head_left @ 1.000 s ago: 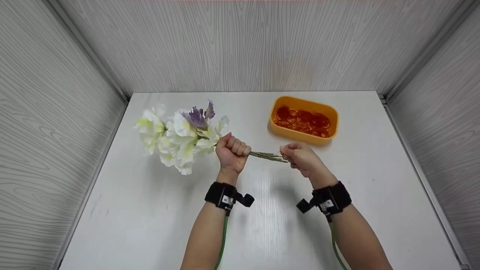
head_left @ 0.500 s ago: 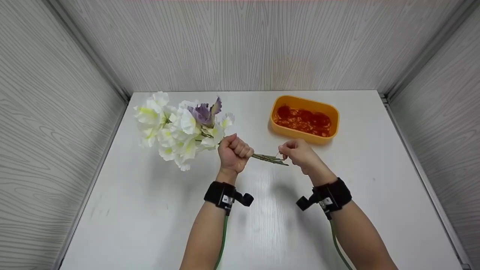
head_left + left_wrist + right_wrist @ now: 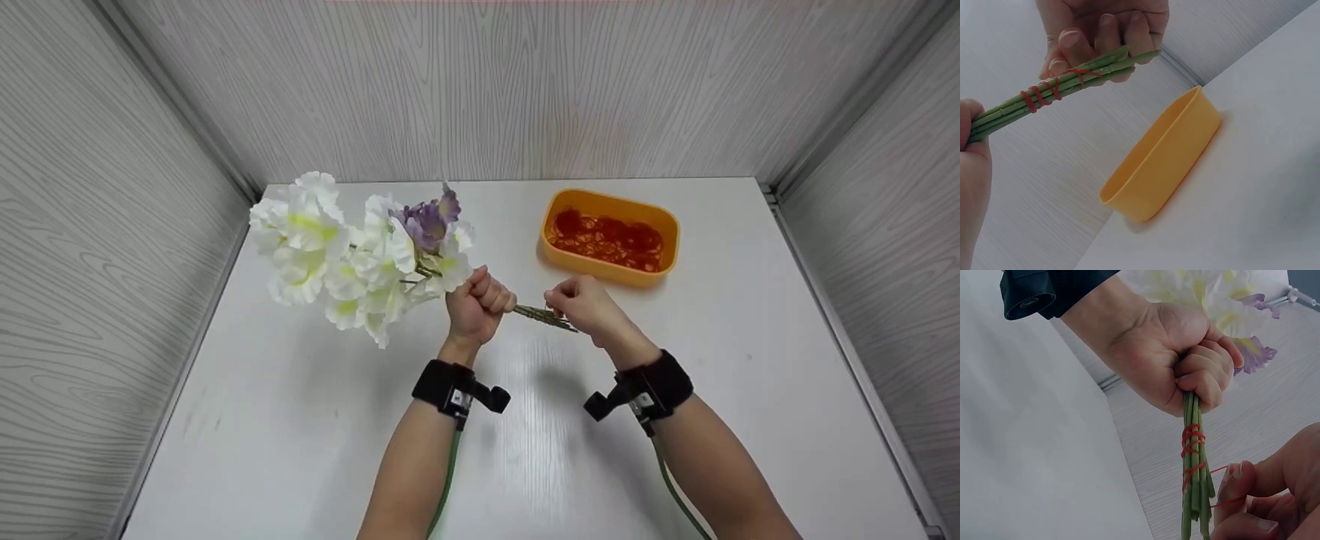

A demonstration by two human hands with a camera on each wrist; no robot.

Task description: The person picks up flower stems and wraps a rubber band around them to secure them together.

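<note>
Hands: left hand (image 3: 477, 306) grips stems (image 3: 541, 316), right hand (image 3: 586, 306) pinches rubber band (image 3: 1192, 440)

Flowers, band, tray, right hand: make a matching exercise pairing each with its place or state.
Things:
1. flowers
2. band
3. tray
4. right hand

Places or states:
A. on the table, right of the hands, holding red rings
B. wound round the green stems
C. pinching a red loop at the stem ends
D. held up by the left hand, whose grip is a fist round the stems

Pairs: 1-D, 2-B, 3-A, 4-C
</note>
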